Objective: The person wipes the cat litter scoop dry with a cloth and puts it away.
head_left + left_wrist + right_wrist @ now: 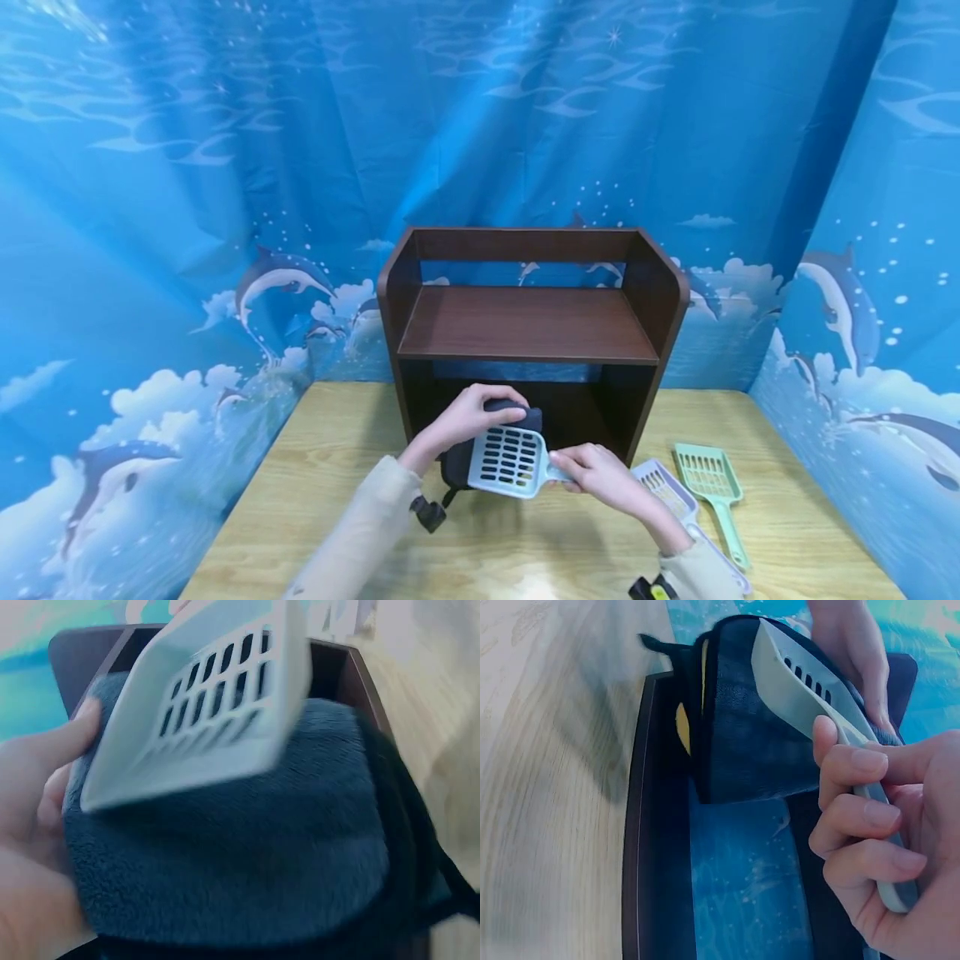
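My right hand (597, 477) grips the handle of a pale blue slotted litter scoop (508, 460), its fingers curled round it in the right wrist view. The left hand (474, 414) holds a soft dark bag (240, 862) by its edge, thumb on the plush face. Yellow strips (682, 729) and a short dark strap show along one side of the bag. In the left wrist view the scoop head overlaps the plush face, tilted. Both hands are in front of the lower compartment of a dark brown wooden shelf (528, 325).
To the right on the wooden table (337, 467) lie a light green litter scoop (708, 471) and a lilac one (667, 492), side by side. The right forearm partly covers the lilac scoop. A blue ocean-print curtain (480, 125) hangs behind the shelf and along both sides.
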Action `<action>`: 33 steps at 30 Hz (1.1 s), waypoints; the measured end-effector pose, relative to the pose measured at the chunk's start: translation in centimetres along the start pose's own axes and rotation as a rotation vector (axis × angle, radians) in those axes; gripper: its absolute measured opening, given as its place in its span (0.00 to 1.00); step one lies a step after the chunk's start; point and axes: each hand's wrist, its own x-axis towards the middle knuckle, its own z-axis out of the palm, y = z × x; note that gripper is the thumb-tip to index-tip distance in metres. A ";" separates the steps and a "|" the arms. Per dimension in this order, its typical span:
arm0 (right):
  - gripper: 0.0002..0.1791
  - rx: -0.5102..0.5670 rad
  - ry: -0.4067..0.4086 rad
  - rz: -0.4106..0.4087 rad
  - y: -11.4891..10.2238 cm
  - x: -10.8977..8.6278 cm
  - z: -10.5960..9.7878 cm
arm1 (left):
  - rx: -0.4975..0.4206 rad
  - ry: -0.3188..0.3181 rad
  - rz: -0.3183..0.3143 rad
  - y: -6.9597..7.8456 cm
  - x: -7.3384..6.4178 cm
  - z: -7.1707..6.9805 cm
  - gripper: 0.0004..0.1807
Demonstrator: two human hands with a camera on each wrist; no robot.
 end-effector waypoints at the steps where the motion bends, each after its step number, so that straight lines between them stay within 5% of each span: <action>1: 0.21 0.015 0.006 0.004 0.1 -0.1 -0.2 | -0.047 0.034 -0.028 -0.2 -0.1 -0.1 0.11; 12: 0.21 0.143 0.091 0.035 1.2 -0.5 0.1 | -0.597 0.402 -0.251 -1.2 -0.7 2.1 0.22; 16: 0.22 0.260 0.142 0.070 1.1 -0.3 0.6 | -0.738 0.469 -0.255 -1.3 -0.8 2.8 0.22; 20: 0.25 0.401 0.240 0.190 0.8 -0.2 1.1 | -0.892 0.492 -0.241 -1.6 -1.1 3.4 0.19; 24: 0.27 0.495 0.308 0.279 0.8 0.0 1.7 | -0.919 0.526 -0.254 -2.1 -1.5 3.9 0.20; 33: 0.25 0.712 0.379 0.349 0.2 -0.1 4.7 | -0.715 0.631 -0.232 -2.1 -2.0 5.2 0.21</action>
